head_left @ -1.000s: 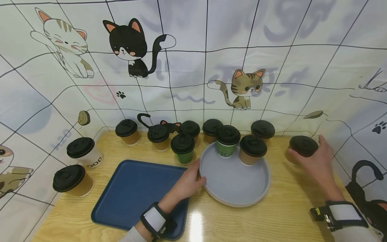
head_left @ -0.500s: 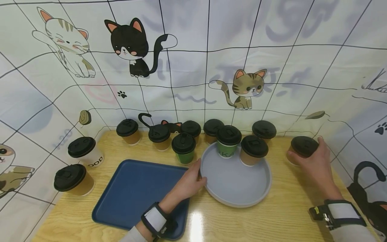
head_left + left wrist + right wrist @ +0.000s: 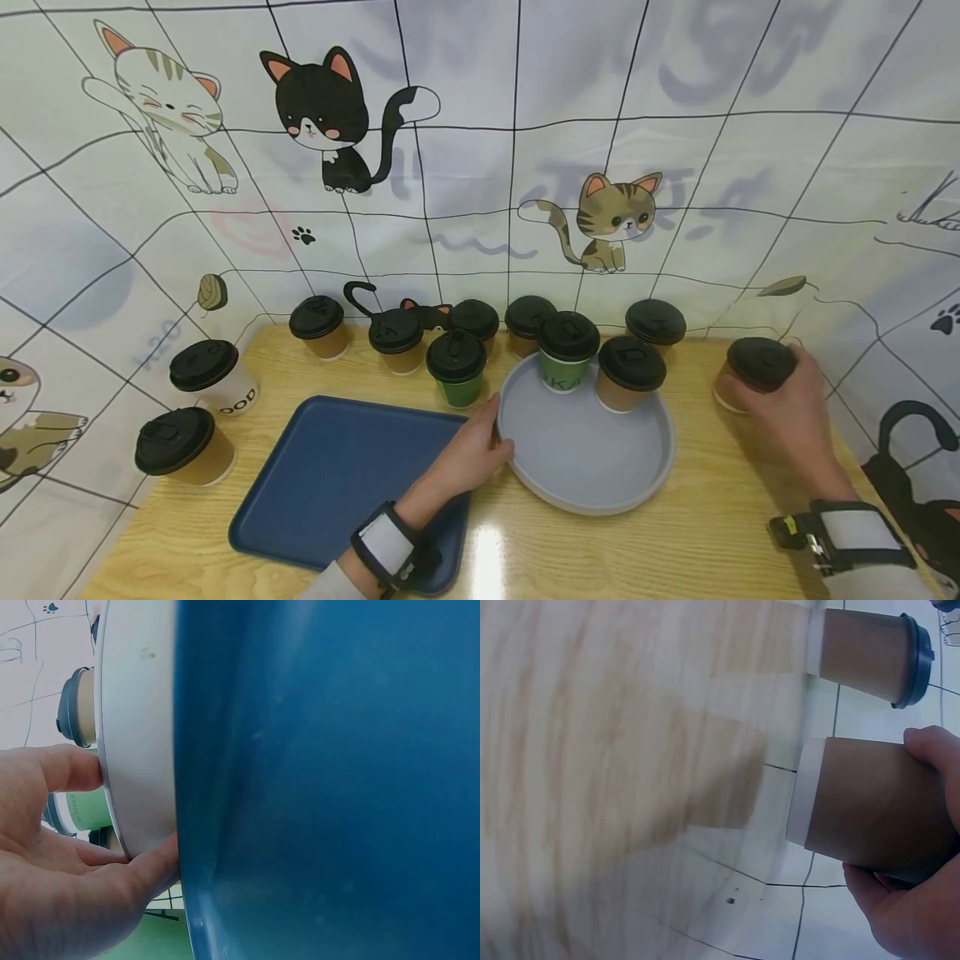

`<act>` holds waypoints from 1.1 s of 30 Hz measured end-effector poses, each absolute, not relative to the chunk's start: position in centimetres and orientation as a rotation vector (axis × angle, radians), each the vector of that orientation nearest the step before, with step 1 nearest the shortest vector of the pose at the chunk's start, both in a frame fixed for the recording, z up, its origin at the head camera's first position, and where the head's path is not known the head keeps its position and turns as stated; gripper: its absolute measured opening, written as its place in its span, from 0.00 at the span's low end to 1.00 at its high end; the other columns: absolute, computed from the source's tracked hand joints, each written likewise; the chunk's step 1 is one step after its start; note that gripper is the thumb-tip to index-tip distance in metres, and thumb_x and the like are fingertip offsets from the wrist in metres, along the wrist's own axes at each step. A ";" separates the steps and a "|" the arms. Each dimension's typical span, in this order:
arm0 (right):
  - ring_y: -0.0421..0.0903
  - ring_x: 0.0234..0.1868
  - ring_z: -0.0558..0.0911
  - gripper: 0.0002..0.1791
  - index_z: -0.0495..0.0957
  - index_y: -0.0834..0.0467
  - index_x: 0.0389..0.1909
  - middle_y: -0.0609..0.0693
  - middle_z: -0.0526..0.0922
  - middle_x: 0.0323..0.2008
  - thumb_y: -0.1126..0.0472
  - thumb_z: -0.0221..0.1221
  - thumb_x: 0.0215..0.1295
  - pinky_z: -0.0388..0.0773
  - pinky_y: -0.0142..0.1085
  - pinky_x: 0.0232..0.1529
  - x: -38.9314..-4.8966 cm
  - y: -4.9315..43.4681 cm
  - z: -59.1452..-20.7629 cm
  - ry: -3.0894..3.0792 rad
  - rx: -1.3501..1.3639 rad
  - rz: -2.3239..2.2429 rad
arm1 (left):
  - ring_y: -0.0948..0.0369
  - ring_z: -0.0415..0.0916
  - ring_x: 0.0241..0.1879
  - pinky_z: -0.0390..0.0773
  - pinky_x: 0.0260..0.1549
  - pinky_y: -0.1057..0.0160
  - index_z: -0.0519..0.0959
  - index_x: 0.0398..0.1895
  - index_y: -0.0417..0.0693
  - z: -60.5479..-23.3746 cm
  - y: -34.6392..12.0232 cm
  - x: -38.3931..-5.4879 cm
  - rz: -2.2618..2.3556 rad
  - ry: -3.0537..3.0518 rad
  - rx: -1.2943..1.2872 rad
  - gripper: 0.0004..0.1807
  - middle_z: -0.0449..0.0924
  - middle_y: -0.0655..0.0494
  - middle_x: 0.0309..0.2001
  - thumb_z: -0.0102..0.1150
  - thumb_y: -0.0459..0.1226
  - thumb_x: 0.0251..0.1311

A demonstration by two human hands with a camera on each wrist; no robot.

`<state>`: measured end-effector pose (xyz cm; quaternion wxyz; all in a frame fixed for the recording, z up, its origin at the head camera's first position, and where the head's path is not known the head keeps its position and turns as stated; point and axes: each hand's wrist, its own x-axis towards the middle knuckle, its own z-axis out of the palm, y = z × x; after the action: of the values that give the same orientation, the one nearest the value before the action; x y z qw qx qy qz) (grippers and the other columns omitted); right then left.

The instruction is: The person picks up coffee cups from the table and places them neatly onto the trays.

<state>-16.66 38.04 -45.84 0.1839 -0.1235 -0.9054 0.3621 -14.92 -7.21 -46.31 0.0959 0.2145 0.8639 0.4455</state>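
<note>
My right hand (image 3: pixel 798 412) grips a brown paper coffee cup (image 3: pixel 759 365) with a black lid, at the right end of the table. In the right wrist view, thumb and fingers curl round the upper part of the cup (image 3: pixel 881 806), and a pale gap shows between its base and its reflection. My left hand (image 3: pixel 467 454) pinches the left rim of a round grey tray (image 3: pixel 581 467). A green lidded cup (image 3: pixel 562 372) and a brown lidded cup (image 3: pixel 618 393) stand upright at the back of that tray. The left wrist view shows fingertips on both sides of the tray wall (image 3: pixel 142 712).
A blue rectangular tray (image 3: pixel 341 479) lies left of the round one, under my left forearm. More lidded cups stand along the back, including a green one (image 3: pixel 457 392). At the left edge are a white cup (image 3: pixel 236 392) and a brown cup (image 3: pixel 206 458). A cat-print cloth (image 3: pixel 465 167) hangs behind.
My right hand and the brown cup have shifted very slightly to the right. The left hand and both trays keep their places.
</note>
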 end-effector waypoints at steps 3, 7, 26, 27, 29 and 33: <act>0.75 0.73 0.57 0.61 0.44 0.70 0.80 0.78 0.53 0.74 0.52 0.73 0.59 0.53 0.68 0.71 -16.1 37.9 -45.3 -2.530 -0.362 1.031 | 0.44 0.58 0.75 0.65 0.69 0.44 0.48 0.80 0.27 -46.3 -7.2 -14.9 1.328 2.554 0.639 0.40 0.55 0.32 0.78 0.54 0.31 0.69; 0.75 0.73 0.56 0.60 0.44 0.70 0.80 0.77 0.53 0.74 0.53 0.73 0.59 0.54 0.68 0.71 -15.4 37.7 -44.7 -2.526 -0.370 1.029 | 0.44 0.57 0.76 0.64 0.70 0.43 0.48 0.80 0.27 -46.2 -7.2 -14.9 1.321 2.558 0.633 0.40 0.55 0.32 0.78 0.54 0.31 0.70; 0.77 0.71 0.59 0.57 0.47 0.70 0.78 0.79 0.56 0.71 0.58 0.73 0.57 0.55 0.71 0.68 -12.1 35.0 -42.0 -2.491 -0.262 1.050 | 0.41 0.54 0.77 0.61 0.71 0.42 0.48 0.79 0.24 -46.3 -7.3 -14.8 1.302 2.554 0.614 0.40 0.53 0.29 0.78 0.54 0.32 0.71; 0.78 0.71 0.59 0.57 0.47 0.70 0.79 0.79 0.56 0.71 0.58 0.73 0.57 0.55 0.72 0.68 -11.9 34.7 -41.9 -2.493 -0.259 1.047 | 0.41 0.54 0.77 0.61 0.71 0.42 0.48 0.79 0.24 -46.2 -7.3 -14.8 1.301 2.554 0.614 0.40 0.53 0.29 0.77 0.54 0.32 0.71; 0.78 0.70 0.59 0.58 0.48 0.69 0.79 0.78 0.57 0.71 0.58 0.74 0.57 0.55 0.72 0.67 -11.4 34.3 -41.6 -2.498 -0.246 1.034 | 0.41 0.53 0.77 0.61 0.71 0.42 0.48 0.79 0.24 -46.2 -7.3 -14.8 1.296 2.553 0.612 0.40 0.52 0.29 0.78 0.54 0.33 0.71; 0.77 0.71 0.60 0.58 0.50 0.67 0.79 0.76 0.59 0.71 0.58 0.76 0.55 0.54 0.72 0.68 -10.8 33.4 -41.1 -2.496 -0.218 1.040 | 0.41 0.53 0.77 0.61 0.72 0.43 0.48 0.79 0.25 -46.2 -7.3 -14.8 1.290 2.549 0.608 0.40 0.52 0.30 0.78 0.54 0.33 0.72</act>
<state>-10.77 33.43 -41.07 0.2127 -0.0786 -0.8991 0.3744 -14.85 -7.27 -46.20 0.1101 0.2070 0.8674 0.4389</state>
